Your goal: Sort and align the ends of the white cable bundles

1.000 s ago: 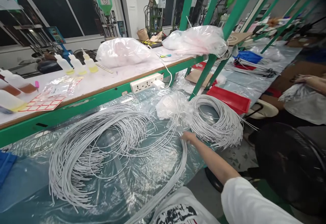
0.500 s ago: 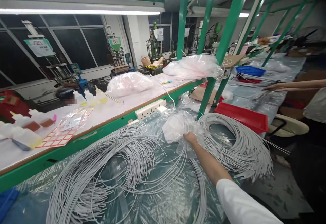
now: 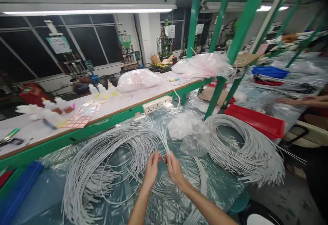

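I have my hands close together above the film-covered tabletop (image 3: 221, 189). My right hand (image 3: 174, 167) pinches a slim bunch of pale cables (image 3: 165, 143), its strands fanning up from my fingers toward twelve o'clock. My left hand (image 3: 152, 165) is just beside it at nine o'clock, fingers curled in toward the thumb; I cannot tell whether it grips a strand. From my hands, a big coil of cables (image 3: 88, 160) lies at nine o'clock, and a second coil (image 3: 252, 153) at three. A crumpled clear plastic bag (image 3: 191, 131) sits at one o'clock, near the second coil. A loose curved bundle (image 3: 202, 177) runs down at four o'clock. A red tray (image 3: 256, 120) stands at two, and a white power strip (image 3: 157, 104) at twelve.
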`<state>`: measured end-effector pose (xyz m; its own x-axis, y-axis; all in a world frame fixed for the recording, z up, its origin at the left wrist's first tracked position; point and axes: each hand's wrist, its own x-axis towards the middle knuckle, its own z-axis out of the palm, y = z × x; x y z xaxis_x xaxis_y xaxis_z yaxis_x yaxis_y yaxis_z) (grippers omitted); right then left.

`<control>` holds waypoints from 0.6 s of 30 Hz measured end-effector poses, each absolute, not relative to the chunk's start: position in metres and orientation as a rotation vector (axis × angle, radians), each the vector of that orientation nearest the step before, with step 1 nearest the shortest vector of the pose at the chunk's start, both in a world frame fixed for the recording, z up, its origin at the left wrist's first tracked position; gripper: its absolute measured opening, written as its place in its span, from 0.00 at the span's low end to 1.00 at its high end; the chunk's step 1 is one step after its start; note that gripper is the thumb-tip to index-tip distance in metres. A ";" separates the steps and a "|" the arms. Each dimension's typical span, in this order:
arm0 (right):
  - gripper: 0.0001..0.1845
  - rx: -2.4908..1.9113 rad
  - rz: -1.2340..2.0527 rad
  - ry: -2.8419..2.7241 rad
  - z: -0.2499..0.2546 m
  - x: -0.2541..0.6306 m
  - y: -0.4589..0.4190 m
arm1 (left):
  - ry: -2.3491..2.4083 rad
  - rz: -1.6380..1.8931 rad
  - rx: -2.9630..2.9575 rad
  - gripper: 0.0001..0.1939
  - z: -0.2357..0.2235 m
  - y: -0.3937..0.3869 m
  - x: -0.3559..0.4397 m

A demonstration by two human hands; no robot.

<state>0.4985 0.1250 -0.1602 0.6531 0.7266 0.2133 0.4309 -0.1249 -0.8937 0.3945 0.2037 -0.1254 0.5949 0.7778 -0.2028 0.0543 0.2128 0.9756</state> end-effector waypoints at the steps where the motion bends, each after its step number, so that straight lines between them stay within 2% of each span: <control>1: 0.23 -1.706 0.323 -0.971 -0.164 0.479 0.123 | 0.756 0.549 1.168 0.36 -0.104 0.205 0.408; 5: 0.18 -1.560 0.267 -1.019 -0.178 0.434 0.115 | 0.597 0.580 0.801 0.32 -0.039 0.210 0.422; 10: 0.15 -1.509 0.382 -1.196 -0.181 0.434 0.100 | 0.456 0.736 0.628 0.11 -0.002 0.209 0.377; 14: 0.18 -1.509 0.652 -1.329 -0.182 0.445 0.081 | 0.438 0.816 0.593 0.25 0.030 0.218 0.323; 18: 0.21 -1.535 0.702 -1.398 -0.180 0.466 0.075 | 0.502 0.745 0.895 0.31 0.065 0.220 0.261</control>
<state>0.4656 0.0749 -0.1805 0.1942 0.9671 0.1644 0.4459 0.0622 -0.8929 0.2610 0.2196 0.0649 0.6473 0.7573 -0.0871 -0.3649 0.4081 0.8368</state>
